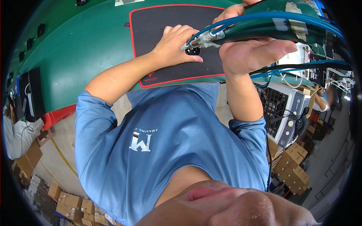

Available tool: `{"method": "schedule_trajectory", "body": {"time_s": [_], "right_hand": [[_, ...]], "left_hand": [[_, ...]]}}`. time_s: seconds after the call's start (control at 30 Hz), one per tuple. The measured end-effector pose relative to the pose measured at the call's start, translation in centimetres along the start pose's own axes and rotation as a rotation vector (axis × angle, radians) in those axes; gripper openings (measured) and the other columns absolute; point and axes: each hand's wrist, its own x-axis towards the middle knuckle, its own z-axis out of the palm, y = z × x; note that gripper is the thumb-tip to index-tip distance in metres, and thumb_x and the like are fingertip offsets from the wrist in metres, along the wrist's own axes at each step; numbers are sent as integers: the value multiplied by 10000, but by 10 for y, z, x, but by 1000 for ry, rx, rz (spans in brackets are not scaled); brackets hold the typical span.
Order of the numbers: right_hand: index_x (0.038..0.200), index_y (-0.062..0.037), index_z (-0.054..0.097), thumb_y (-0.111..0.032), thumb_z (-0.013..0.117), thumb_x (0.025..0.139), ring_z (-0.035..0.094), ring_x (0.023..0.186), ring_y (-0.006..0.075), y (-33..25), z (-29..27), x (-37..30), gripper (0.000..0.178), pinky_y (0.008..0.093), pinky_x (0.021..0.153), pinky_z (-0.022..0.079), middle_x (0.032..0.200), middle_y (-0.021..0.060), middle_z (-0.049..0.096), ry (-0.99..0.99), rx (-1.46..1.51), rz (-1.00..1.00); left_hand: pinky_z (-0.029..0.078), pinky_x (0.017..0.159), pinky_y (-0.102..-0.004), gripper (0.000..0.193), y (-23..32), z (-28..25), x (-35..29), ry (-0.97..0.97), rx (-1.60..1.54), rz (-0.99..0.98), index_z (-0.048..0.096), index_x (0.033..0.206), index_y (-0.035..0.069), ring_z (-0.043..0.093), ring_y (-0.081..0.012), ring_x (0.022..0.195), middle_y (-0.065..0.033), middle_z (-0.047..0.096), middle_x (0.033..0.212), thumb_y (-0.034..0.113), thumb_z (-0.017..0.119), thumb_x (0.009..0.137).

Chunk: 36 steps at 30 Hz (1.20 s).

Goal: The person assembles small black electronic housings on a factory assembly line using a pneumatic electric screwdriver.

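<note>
My right hand is wrapped round the thick, dark green body of a powered screwdriver, its thumb pointing right. Blue hoses run along the tool to its metal nose. That nose points left, at a small black part with light spots inside. Around this part curl the fingers and thumb of my left hand, holding it against the black mat with a red border. My left fingers and the nose cover much of the part.
The mat lies on a green table. More blue hoses hang at the right. Below them stands a white and grey air cooler. Cartons are stacked on the floor. Other people work at the far left and far right.
</note>
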Motion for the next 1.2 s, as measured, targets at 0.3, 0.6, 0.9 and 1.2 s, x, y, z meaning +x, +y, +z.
{"method": "schedule_trajectory", "body": {"time_s": [0.3,0.6,0.9,1.2], "right_hand": [[1111,-3,581,-983,304,806,558,541,191,-7,4,-9,1064,295,518,489,662,84,562,102,81,225],[1348,-40,499,-634,286,1077,602,638,142,-46,25,40,687,252,532,489,1065,175,669,-31,-125,-399],[1212,88,591,-824,228,967,584,590,183,-57,-31,73,1012,289,506,479,776,133,643,46,-407,-312],[1203,72,593,-833,246,962,560,586,162,-33,-44,82,998,284,531,464,728,99,608,-28,-361,-209]], "left_hand": [[360,903,-398,779,-3,-2,3,-22,-58,17,634,1257,116,575,-267,1058,-40,632,1095,563,891,673],[364,974,-428,865,-2,2,6,-5,36,-17,578,1353,83,550,-294,1143,-85,618,1211,541,884,686],[363,1012,-453,915,-7,2,0,32,26,-46,512,1405,55,539,-338,1174,-143,573,1282,460,909,687],[363,1016,-426,859,2,-7,0,50,43,-41,535,1366,60,544,-313,1203,-120,595,1256,410,935,690]]}}
